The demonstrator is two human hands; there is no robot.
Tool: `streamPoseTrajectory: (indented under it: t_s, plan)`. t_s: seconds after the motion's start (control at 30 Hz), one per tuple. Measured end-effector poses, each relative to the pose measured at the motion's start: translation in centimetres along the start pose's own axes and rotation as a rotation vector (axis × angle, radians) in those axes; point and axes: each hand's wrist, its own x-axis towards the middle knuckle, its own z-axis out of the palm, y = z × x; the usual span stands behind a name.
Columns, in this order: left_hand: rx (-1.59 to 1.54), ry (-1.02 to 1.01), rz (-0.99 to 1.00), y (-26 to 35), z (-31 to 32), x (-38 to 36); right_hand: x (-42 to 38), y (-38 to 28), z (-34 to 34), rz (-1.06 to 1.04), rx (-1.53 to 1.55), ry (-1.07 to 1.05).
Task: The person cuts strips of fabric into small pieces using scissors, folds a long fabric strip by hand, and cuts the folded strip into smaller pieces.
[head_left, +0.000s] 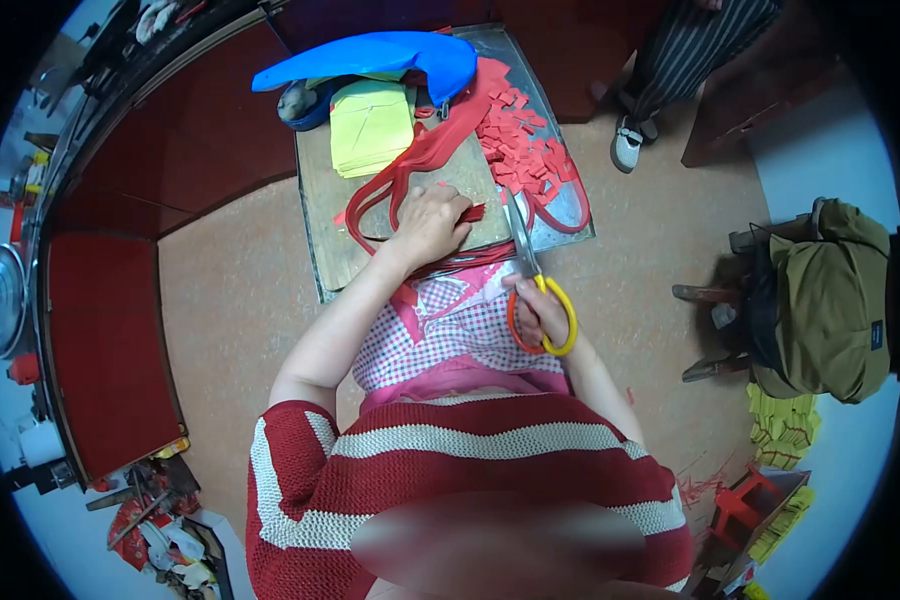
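Observation:
My left hand [432, 222] is closed on a layered bundle of red ribbon strips [400, 185], whose short ends poke out to the right of the fingers. The bundle loops back over the worktop [340, 240]. In my right hand [538, 318] is a pair of scissors [522, 240] with one orange and one yellow handle. Its blades point away from me, just right of the ribbon ends; how far apart they are is hard to tell. Small red cut pieces [520, 140] lie in a heap beyond the blades.
A stack of yellow sheets [370, 130] and a blue plastic bag [370, 58] sit at the worktop's far side. Another person's striped trouser leg [695, 60] shows at upper right. An olive bag [830, 300] hangs over a wooden seat at right. A red stool [748, 505] stands lower right.

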Motion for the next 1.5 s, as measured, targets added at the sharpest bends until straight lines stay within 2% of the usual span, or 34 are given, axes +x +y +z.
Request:
streamPoseTrajectory:
  t_s: [0.33,0.47,0.77,0.83,0.97,1.03,1.07,1.13,1.23,1.27,1.37,1.4,1.43,1.5]
  plan:
    - [-0.035,0.025,-0.016,0.4,-0.6,-0.5,2.9,0.1,-0.8,0.054,-0.116,-0.025]
    - [-0.049,0.052,0.013,0.2,-0.2,-0.4,2.6,-0.9,-0.6,0.064,-0.047,-0.033]
    - [-0.018,0.105,-0.037,0.3,-0.2,-1.0,3.1,0.0,0.2,0.037,-0.306,0.013]
    - [0.001,0.076,-0.027,0.4,-0.3,-1.4,3.7,0.4,0.0,0.046,-0.227,0.002]
    - [0.001,0.132,-0.002,0.4,0.8,-1.6,4.0,1.5,-0.4,0.058,-0.308,-0.053]
    - [0.041,0.199,0.037,1.0,1.3,-0.6,3.5,1.2,-0.1,-0.011,-0.301,0.016]
    - [0.023,0.295,0.084,1.5,1.7,0.4,3.3,1.0,0.0,-0.032,-0.306,0.034]
    - [0.017,0.306,0.072,2.3,3.1,2.1,2.8,0.5,0.0,-0.1,-0.209,0.18]
    - [0.062,0.305,0.048,3.3,4.8,2.4,1.8,-0.5,-1.1,-0.059,-0.073,0.1]
    - [0.05,0.28,0.039,3.3,5.2,2.1,1.3,-0.7,-1.0,-0.109,-0.055,0.177]
    - [0.033,0.322,0.027,2.9,5.2,1.3,1.5,-0.1,-2.5,-0.144,-0.211,0.231]
    - [0.021,0.287,0.012,3.0,4.3,1.0,1.6,-0.3,-2.8,-0.148,-0.362,0.333]
    - [0.009,0.278,0.012,3.1,3.8,0.7,2.0,-0.7,-2.8,-0.137,-0.36,0.342]
    - [-0.149,0.224,-0.018,3.4,2.8,0.8,3.0,-2.1,-2.0,-0.766,-1.049,0.544]
